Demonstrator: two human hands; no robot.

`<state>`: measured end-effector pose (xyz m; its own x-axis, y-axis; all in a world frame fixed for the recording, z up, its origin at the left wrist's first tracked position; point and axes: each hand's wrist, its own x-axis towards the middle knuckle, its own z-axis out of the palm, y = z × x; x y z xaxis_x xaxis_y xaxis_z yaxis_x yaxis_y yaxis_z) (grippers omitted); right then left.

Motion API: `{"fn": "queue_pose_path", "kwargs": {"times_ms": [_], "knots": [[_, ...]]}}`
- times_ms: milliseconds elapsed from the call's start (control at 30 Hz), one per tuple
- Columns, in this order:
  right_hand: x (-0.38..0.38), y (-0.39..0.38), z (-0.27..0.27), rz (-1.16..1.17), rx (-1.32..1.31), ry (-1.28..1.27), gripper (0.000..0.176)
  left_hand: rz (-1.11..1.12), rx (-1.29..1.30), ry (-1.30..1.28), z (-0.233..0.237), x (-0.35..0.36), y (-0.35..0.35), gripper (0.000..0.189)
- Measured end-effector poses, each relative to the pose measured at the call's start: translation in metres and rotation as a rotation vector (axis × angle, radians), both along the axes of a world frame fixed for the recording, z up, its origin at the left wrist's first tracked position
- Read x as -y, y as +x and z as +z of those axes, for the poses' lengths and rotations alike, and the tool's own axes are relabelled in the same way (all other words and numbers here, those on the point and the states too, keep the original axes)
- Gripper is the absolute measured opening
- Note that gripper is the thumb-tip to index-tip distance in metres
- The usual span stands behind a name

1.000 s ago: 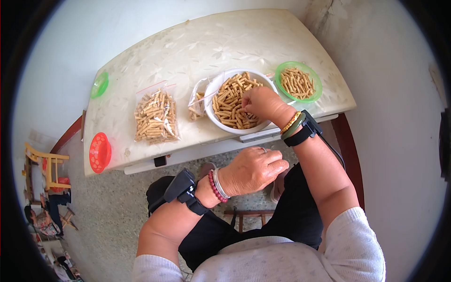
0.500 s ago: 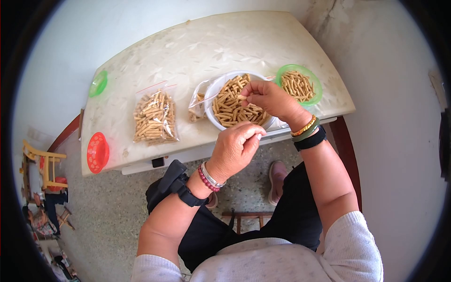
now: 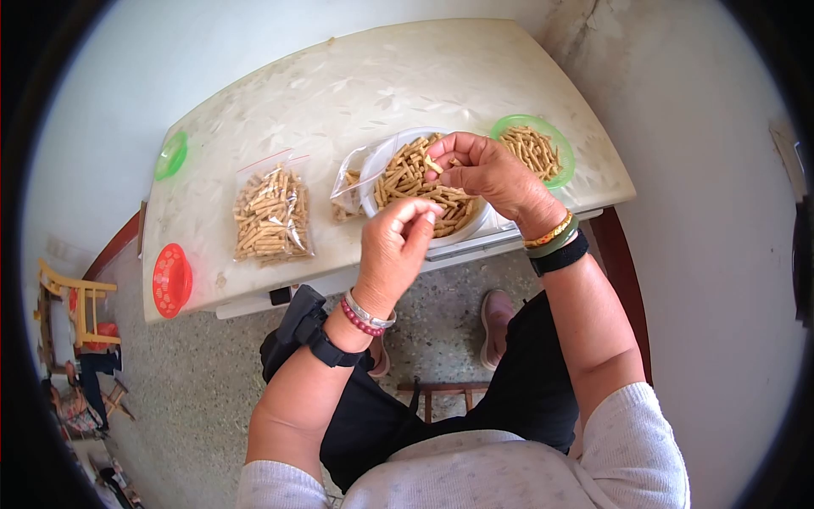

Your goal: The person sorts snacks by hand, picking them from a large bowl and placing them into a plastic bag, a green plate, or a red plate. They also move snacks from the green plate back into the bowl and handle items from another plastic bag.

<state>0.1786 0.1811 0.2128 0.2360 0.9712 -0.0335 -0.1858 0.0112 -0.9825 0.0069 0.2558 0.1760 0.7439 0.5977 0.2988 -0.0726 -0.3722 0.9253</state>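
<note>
A white bowl [image 3: 465, 236] full of short tan sticks stands near the table's front edge. My right hand [image 3: 485, 174] is over the bowl, thumb and fingers pinched on a pale stick piece [image 3: 433, 164]. At the bowl's lower left rim is my left hand [image 3: 397, 246], its thumb and index finger closed; whatever is between them, if anything, is too small to name. An open clear bag [image 3: 346, 197] with some sticks lies against the bowl's left side. To the right, a green basket [image 3: 532, 153] holds thinner sticks.
A filled zip bag [image 3: 272, 214] lies left of the bowl on the table [image 3: 356, 76]. Farther left are a red basket [image 3: 173, 281] and a small green dish [image 3: 171, 156]. A wooden chair [image 3: 82, 305] stands on the floor at far left.
My left hand has moved left and up, away from the front of the bowl. The piece in my right hand now shows more clearly. The view has shifted slightly.
</note>
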Motion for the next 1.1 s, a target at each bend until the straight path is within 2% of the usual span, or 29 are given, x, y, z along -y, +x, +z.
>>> {"fn": "queue_pose_path", "kwargs": {"times_ms": [133, 267, 433, 667, 800, 867, 1100], "knots": [[-0.002, -0.004, 0.002, -0.021, 0.078, 0.024, 0.028, 0.078, 0.117, -0.287, -0.001, -0.018, 0.004, 0.012], [-0.005, -0.014, 0.0, -0.056, 0.203, 0.003, 0.029, 0.053, 0.168, -0.416, 0.01, -0.031, 0.003, 0.014], [-0.011, -0.02, -0.006, -0.081, 0.284, 0.019, 0.028, 0.046, 0.139, -0.369, 0.009, -0.032, 0.005, 0.015], [-0.013, -0.022, -0.011, -0.133, 0.366, 0.008, 0.023, 0.165, 0.118, -0.383, 0.005, -0.041, 0.007, 0.011], [-0.012, -0.023, -0.005, -0.159, 0.321, -0.046, 0.019, 0.202, 0.195, -0.462, 0.008, -0.042, 0.003, 0.01], [-0.012, -0.022, -0.005, -0.142, 0.302, -0.186, 0.02, 0.191, 0.218, -0.46, 0.007, -0.042, 0.003, 0.01], [-0.018, -0.024, -0.025, -0.131, 0.219, -0.108, 0.019, 0.165, 0.21, -0.392, 0.005, -0.041, 0.006, 0.012]]}}
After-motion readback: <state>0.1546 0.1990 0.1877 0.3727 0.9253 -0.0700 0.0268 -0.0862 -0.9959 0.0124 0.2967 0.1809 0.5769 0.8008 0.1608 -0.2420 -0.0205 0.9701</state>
